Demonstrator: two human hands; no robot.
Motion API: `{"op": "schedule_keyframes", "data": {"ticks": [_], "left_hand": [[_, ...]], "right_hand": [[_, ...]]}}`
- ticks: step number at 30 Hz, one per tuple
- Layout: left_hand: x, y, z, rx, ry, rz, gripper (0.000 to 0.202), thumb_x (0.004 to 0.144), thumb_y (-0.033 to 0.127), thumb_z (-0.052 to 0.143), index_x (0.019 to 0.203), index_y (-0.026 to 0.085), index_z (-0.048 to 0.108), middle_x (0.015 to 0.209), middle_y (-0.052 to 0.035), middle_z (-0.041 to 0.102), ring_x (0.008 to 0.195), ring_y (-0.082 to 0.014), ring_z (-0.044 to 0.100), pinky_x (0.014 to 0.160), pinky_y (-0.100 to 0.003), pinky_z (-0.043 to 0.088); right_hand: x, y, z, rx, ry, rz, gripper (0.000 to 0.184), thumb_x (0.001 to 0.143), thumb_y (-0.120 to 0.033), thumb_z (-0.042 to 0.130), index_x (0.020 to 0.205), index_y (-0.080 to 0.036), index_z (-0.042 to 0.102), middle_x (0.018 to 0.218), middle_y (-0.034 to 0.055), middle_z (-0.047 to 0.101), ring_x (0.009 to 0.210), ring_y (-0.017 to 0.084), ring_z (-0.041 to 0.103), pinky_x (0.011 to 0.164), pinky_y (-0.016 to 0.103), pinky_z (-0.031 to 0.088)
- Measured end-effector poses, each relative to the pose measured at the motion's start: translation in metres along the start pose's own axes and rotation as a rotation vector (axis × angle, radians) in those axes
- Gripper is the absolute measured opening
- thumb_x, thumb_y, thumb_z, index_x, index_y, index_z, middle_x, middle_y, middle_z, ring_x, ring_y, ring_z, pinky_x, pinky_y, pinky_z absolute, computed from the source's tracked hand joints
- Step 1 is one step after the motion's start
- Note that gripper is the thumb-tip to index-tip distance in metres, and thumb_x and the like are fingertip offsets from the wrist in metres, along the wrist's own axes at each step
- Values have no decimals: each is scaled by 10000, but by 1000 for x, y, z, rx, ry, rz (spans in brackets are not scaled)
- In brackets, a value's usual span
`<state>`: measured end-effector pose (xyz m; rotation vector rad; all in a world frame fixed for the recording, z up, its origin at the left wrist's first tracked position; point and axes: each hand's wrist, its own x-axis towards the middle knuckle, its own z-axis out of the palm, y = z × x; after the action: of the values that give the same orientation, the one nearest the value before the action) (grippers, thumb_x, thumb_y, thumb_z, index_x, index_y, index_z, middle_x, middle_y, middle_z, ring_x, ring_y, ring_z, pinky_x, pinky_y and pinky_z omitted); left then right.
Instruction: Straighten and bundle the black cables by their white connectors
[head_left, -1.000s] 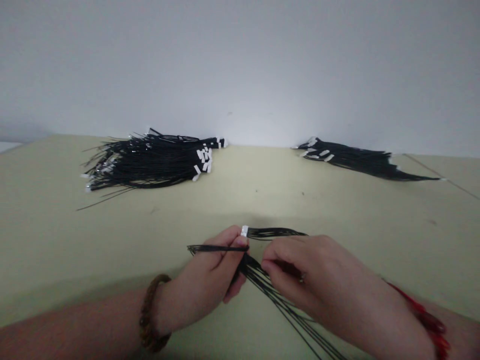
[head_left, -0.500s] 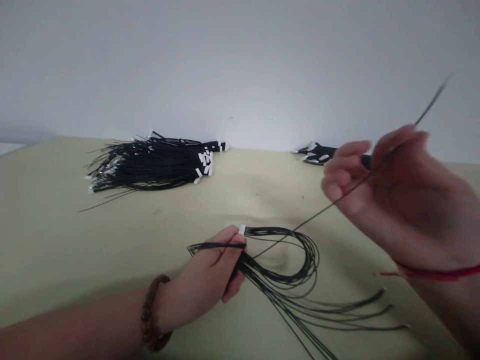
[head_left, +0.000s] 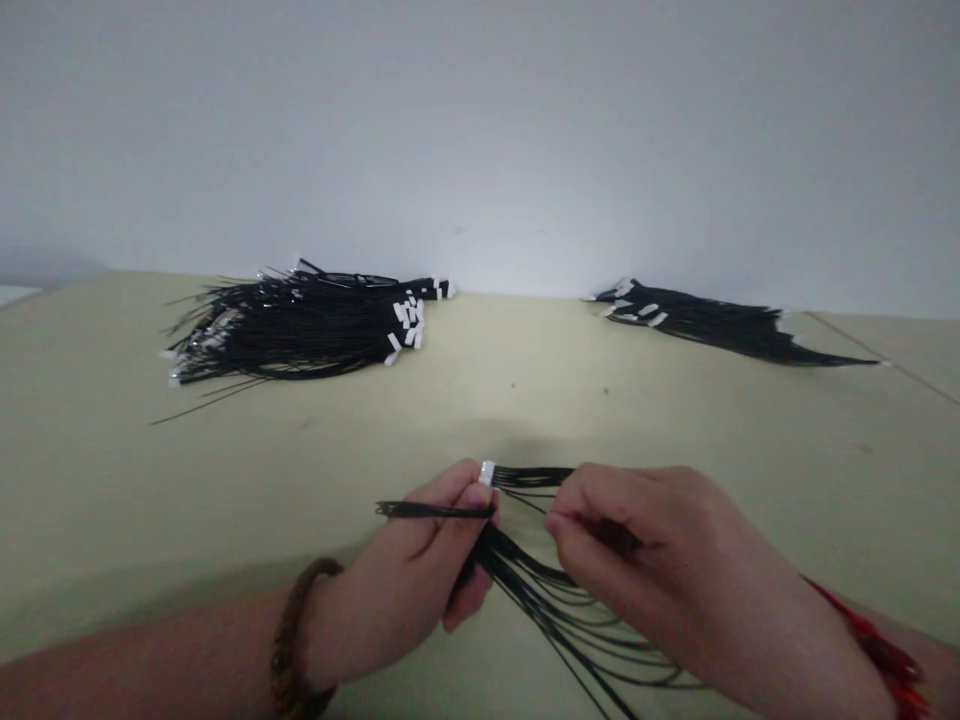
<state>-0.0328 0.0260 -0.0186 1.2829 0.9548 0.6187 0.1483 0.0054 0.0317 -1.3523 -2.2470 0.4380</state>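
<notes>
My left hand (head_left: 420, 550) is closed around a black wire harness (head_left: 525, 575), gripping it near a small white connector (head_left: 487, 473) at my thumb tip. Short wire ends (head_left: 405, 510) stick out leftward over that thumb, while longer loose wires fan down to the right. Just right of the connector, my right hand (head_left: 652, 560) has its thumb and forefinger pinched together. One thin black wire (head_left: 525, 500) runs from beside the connector into that pinch. Beneath my right palm, part of the harness loop is hidden.
A large pile of black wire harnesses (head_left: 300, 330) with white connectors lies at the back left of the pale yellow table (head_left: 465, 390). Another bundle (head_left: 712, 320) lies at the back right. A grey-white wall (head_left: 480, 140) stands behind them.
My right hand has come down and left from its raised position, where it drew a single wire out, to the wires beside the connector. My left hand keeps its hold in nearly the same place.
</notes>
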Motion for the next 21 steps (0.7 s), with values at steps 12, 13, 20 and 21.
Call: {"op": "schedule_keyframes", "data": {"ticks": [12,13,20,21], "left_hand": [[-2,3,1,31,-17,44,340,853,480,333,709,181,405,397,93,381,346,4,291,357,-93,215],[-2,4,2,38,-14,53,342,851,480,336,701,180,404,403,93,379,349,5,291,356,-91,213],[-3,15,5,-17,-22,34,341,838,471,362,655,183,346,449,97,359,379,15,296,376,-66,242],[-3,15,5,-27,-28,38,338,838,464,368,651,182,344,456,97,356,385,17,295,378,-62,242]], "right_hand": [[0,0,3,-45,-15,-18,182,806,-149,469,626,-175,456,512,-57,417,459,63,353,461,223,228],[0,0,3,-58,-25,-10,193,818,-161,464,627,-175,447,514,-55,410,460,66,347,463,229,222],[0,-1,3,-120,-29,-18,214,849,-190,451,636,-177,436,534,-45,425,469,81,332,488,259,205],[0,-1,3,-131,-32,-21,218,855,-195,445,638,-177,440,542,-40,437,474,84,341,492,261,207]]}}
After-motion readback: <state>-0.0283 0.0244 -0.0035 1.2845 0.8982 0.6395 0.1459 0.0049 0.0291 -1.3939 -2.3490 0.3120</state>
